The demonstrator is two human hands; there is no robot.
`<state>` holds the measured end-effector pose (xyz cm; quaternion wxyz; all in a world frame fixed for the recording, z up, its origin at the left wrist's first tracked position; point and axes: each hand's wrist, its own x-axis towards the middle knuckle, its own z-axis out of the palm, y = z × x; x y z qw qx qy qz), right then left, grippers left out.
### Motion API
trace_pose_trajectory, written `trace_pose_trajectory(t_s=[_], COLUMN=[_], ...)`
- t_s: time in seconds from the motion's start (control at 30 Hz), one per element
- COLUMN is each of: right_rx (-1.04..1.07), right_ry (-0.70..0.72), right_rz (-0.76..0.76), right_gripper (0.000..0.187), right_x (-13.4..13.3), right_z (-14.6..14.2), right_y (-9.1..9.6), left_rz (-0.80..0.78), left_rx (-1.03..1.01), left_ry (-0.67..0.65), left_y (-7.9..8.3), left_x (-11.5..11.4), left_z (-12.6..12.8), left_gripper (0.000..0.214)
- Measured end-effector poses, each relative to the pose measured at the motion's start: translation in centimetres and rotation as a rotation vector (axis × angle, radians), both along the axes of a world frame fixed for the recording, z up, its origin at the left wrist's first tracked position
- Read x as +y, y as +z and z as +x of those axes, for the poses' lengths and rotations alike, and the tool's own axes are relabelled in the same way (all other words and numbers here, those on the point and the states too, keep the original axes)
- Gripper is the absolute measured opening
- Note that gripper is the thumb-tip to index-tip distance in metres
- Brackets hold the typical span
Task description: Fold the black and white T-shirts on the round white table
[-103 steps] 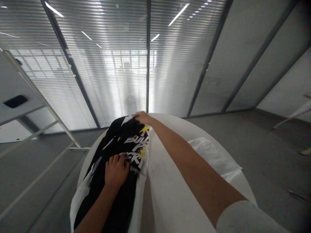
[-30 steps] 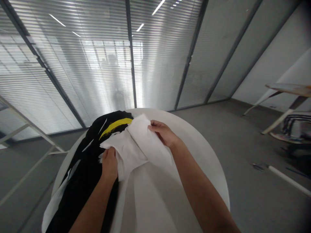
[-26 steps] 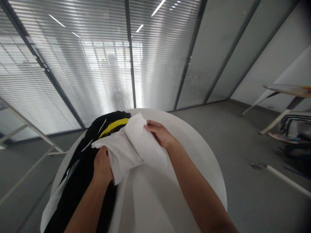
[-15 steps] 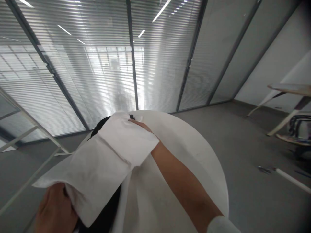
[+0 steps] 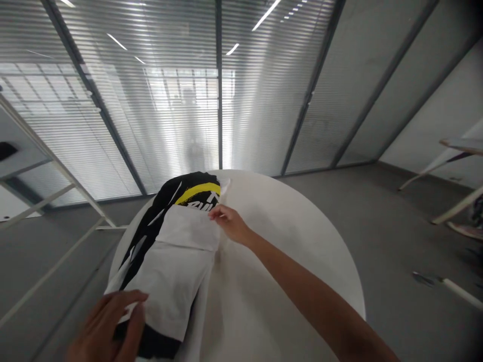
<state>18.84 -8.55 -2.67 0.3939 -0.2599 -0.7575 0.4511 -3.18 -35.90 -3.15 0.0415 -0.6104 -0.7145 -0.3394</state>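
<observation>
A white cloth (image 5: 173, 271) lies folded over on a black garment (image 5: 162, 201) with yellow and white print; whether they are one piece I cannot tell. My right hand (image 5: 232, 225) pinches the cloth's far right corner, beside the print. Over the near left edge of the cloth is my left hand (image 5: 109, 324), its thumb and fingers apart and holding nothing. Black fabric shows below the cloth's near edge. Both fabrics rest along the left side of a round white table (image 5: 287, 251).
White metal frame (image 5: 71, 181) stands on the floor at left. Glass partitions with blinds (image 5: 181, 125) rise behind the table. At right are another table (image 5: 460, 146) and a white pole-like object (image 5: 462, 294) near the floor.
The white cloth, raised between both hands before, now lies flat on the garment. The yellow print has come into view. My left hand has let go; my right hand has drawn nearer.
</observation>
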Motion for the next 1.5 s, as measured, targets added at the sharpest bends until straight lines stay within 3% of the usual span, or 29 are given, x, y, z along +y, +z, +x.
trace_pose_trajectory(t_s=[0.07,0.13,0.27,0.37,0.47,0.6,0.63,0.67,0.77,0.8,0.83,0.97,1.07,1.3,1.5], right_rx=[-0.258,-0.522,-0.819,-0.875,-0.94,-0.963,-0.93,-0.842,-0.641,-0.61,-0.608,-0.634,-0.64,-0.662,-0.66], right_ry=[0.103,0.118,0.119,0.254,0.459,0.781,0.748,0.547,-0.438,-0.693,-0.81,-0.611,-0.439,-0.085,0.021], right_rz=[0.315,0.523,0.656,0.662,0.6,0.294,0.221,0.191,0.187,0.164,0.135,0.206,0.272,0.344,0.362], right_gripper=[0.029,0.037,0.038,0.026,0.018,0.015,0.018,0.018,0.028,0.034,0.037,0.028,0.024,0.021,0.029], right_x=[-2.1,-3.5,-3.6,-2.4,-0.5,4.5,6.1,7.8,11.8,12.5,12.8,11.2,9.6,7.5,3.3], right_z=[-0.6,-1.4,-2.7,-3.8,-5.4,-6.8,-6.6,-6.3,-4.4,-3.7,-3.2,-2.6,-3.2,-2.8,4.7], right_y=[0.5,0.4,-0.5,-0.1,1.7,5.7,6.8,7.6,8.3,7.8,6.9,2.2,-0.2,-1.9,-2.9], left_rz=[-0.094,-0.163,-0.174,-0.147,-0.126,-0.095,-0.09,-0.086,-0.079,-0.076,-0.074,-0.07,-0.074,-0.091,-0.081], left_rx=[0.092,0.167,0.226,0.214,0.202,0.192,0.191,0.191,0.191,0.192,0.193,0.189,0.184,0.175,0.191], left_ry=[-0.141,-0.188,-0.166,-0.195,-0.199,-0.21,-0.212,-0.212,-0.205,-0.198,-0.194,-0.195,-0.196,-0.199,-0.204], left_y=[0.2,-0.5,-3.3,-4.4,-4.4,-4.2,-4.2,-4.1,-3.9,-3.8,-3.8,-3.8,-4.0,-4.3,-4.4], left_x=[3.4,6.2,7.7,7.0,6.6,6.9,7.0,7.0,7.1,7.1,7.0,7.0,7.0,7.1,7.2], left_z=[1.7,3.1,3.8,3.4,3.1,3.1,3.1,3.2,3.3,3.3,3.4,3.4,3.3,3.2,3.2], left_gripper=[0.019,0.019,0.026,0.027,0.025,0.024,0.023,0.023,0.022,0.022,0.022,0.021,0.021,0.02,0.021])
